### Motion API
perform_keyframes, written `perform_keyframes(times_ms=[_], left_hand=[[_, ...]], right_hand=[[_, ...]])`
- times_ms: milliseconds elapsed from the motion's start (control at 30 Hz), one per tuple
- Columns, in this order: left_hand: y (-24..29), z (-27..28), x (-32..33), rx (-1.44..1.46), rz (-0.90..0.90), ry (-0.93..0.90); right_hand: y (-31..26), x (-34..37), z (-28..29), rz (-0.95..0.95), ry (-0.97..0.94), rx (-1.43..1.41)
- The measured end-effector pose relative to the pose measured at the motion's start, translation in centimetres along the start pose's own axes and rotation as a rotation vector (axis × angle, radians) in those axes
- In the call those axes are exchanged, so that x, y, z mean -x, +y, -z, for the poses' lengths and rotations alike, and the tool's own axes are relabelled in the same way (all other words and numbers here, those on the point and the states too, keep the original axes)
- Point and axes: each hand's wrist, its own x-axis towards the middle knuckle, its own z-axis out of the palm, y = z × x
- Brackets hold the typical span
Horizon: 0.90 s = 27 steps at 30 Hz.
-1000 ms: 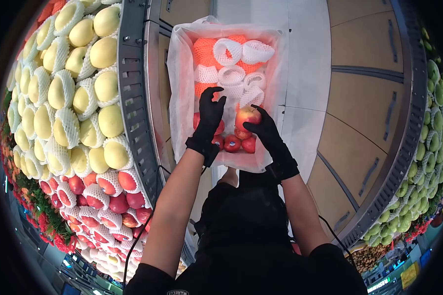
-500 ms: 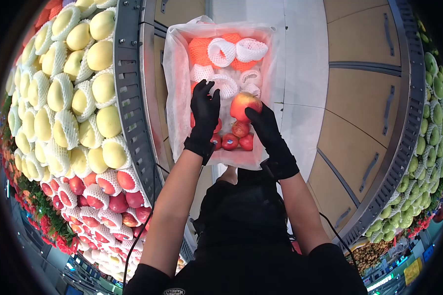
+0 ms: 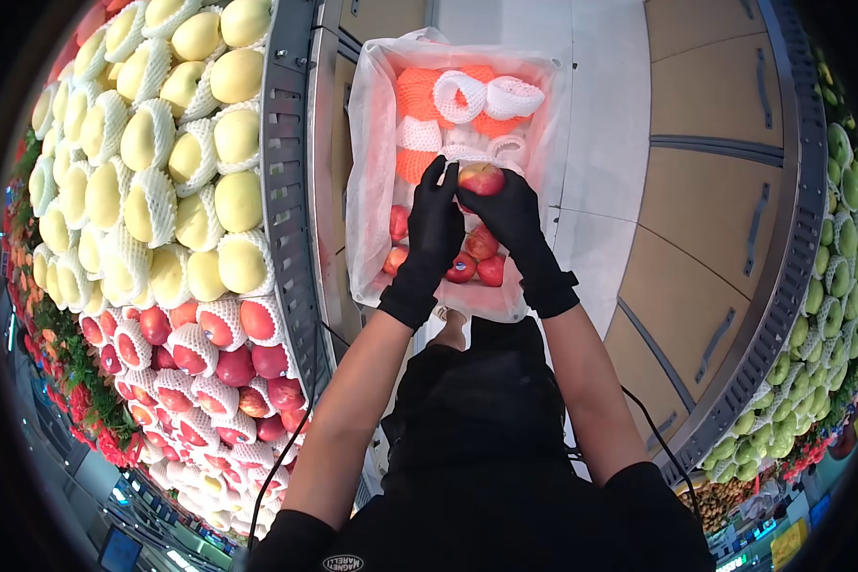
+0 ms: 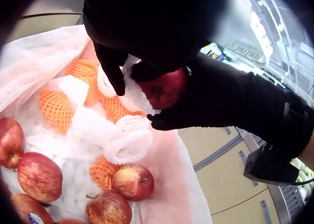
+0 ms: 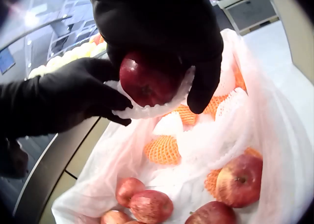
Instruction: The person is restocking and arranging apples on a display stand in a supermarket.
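Apple sits over the middle of the lined box, between both hands. Head view: half a second ago the apple was nearer the right edge, hands apart; now they meet. Right hand grips it; left hand is alongside, fingers toward the far edge. Loose apples lie by the near edge. Left wrist: left hand, from above, pinches white foam net at the apple. Right wrist: net partly round the apple's underside, right hand curled over it.

apple: red with yellow, held between hands | foam net: white, wrapped partly around that apple
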Motion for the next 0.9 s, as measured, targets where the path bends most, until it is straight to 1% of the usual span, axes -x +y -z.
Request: perform_keyframes(times_ms=[67,100,167,200,233,267,333,367,467,500,567,600,667,733,833,867,900], left_hand=[[0.4,-0.6,0.2,-0.079,-0.025,0.032],[1.0,-0.6,0.3,-0.132,0.003,0.01],[0.8,-0.4,1.1,-0.062,-0.03,0.022],[0.8,-0.3,1.5,-0.025,-0.049,0.024],[1.0,0.5,1.5,-0.009,-0.091,-0.019],[0.8,0.8,1.5,0.102,-0.068,0.032],[0.7,1.4,1.5,0.324,-0.019,0.129],[0.6,1.9,1.6,0.387,0.066,0.107],[-2.3,1.4,2.0,1.091,0.374,-0.182],[-1.7,1.8,1.9,1.017,0.334,-0.197],[-2.0,2.2,2.4,0.911,0.4,-0.225],[-2.1,2.4,2.7,0.859,0.433,-0.239],[-2.3,2.4,3.1,0.954,0.556,-0.18],[-2.3,2.5,3.4,1.072,0.688,-0.137],[-3.1,1.3,4.4,0.898,0.564,-0.102],[-3.3,0.8,4.7,0.89,0.552,-0.065],[-3.4,0.1,5.1,0.884,0.541,-0.028]], right_hand=[[0.0,0.0,-0.9,0.028,0.058,0.073],[0.6,-0.3,-1.4,0.036,0.098,0.134],[2.2,-0.8,-2.5,0.052,0.177,0.255],[1.6,-0.5,-2.1,0.045,0.112,0.177],[0.6,-0.3,-1.3,0.041,0.047,0.1],[0.0,-0.2,-0.8,0.037,-0.018,0.024],[0.8,0.1,-0.9,0.055,-0.016,0.002],[1.1,0.3,-0.9,0.063,-0.014,-0.009],[-0.1,1.1,-0.3,-0.06,-0.115,-0.058],[0.4,1.1,-0.3,-0.057,-0.184,-0.113],[2.3,1.1,-0.2,-0.059,-0.319,-0.225],[2.7,1.0,0.1,-0.077,-0.362,-0.181],[3.5,0.8,0.7,-0.113,-0.448,-0.09],[5.0,1.0,0.3,-0.021,-0.305,0.016],[5.5,2.1,-1.0,0.099,-0.071,0.178],[5.4,2.4,-1.2,0.138,0.01,0.236],[6.3,2.4,-1.3,0.128,0.002,0.179]])
